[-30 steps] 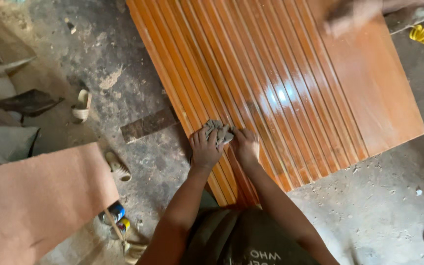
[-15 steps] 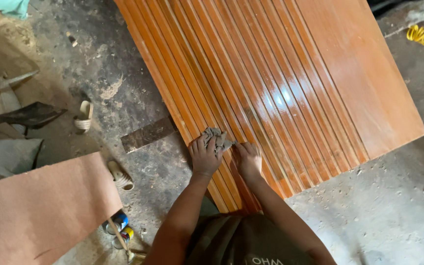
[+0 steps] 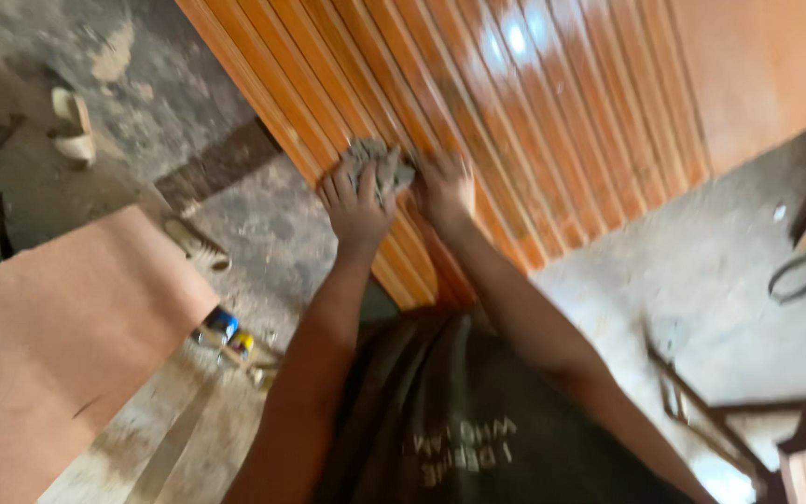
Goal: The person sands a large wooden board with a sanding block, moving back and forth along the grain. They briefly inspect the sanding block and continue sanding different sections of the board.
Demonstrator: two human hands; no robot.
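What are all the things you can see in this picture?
panel: one, glossy orange-brown with ribs, on the floor at the top
rag: one, grey, crumpled on the panel under both hands
board: one, plain pinkish brown, lower left
sandals: two, pale, on the floor at left, one farther up and one by the board
plank: one, dark, on the floor beside the panel's left edge
small cans: about two, blue and yellow, blurred, by the board's edge
metal frame: one, dark, lower right
floor: grey, dusty concrete
shirt: one, dark olive, bottom centre
left hand: one, pressing on the rag
right hand: one, on the rag's right side
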